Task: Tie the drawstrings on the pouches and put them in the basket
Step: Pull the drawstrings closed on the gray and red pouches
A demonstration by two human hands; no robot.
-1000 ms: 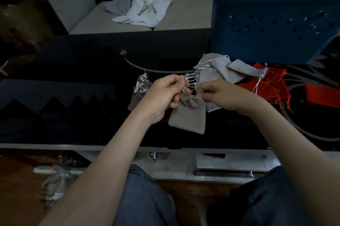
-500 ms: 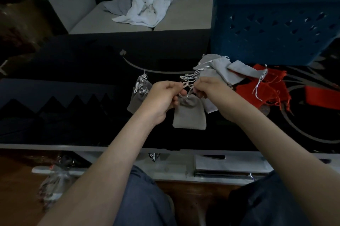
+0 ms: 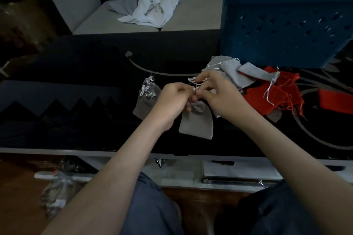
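A grey pouch [image 3: 196, 123] hangs just above the black table, its neck gathered. My left hand [image 3: 172, 101] and my right hand [image 3: 219, 95] meet over that neck, both pinching its white drawstrings [image 3: 193, 81]. Left of my hands lies a pile of grey pouches with knotted strings [image 3: 146, 97]. Behind my right hand sit several loose grey pouches [image 3: 233, 72], and red pouches [image 3: 271, 97] lie to their right. The blue basket [image 3: 282, 24] stands at the back right of the table.
A grey sofa with crumpled white and grey cloths [image 3: 150, 11] runs behind the table. The table's white front edge [image 3: 57, 151] is near my knees, with a shelf holding flat items [image 3: 238, 173] below it. A plastic bag [image 3: 57, 192] lies on the floor at left.
My hands have drawn closer together over the pouch's neck, and my right hand's fingers have spread and lifted the strings. The pouch hangs in about the same place.
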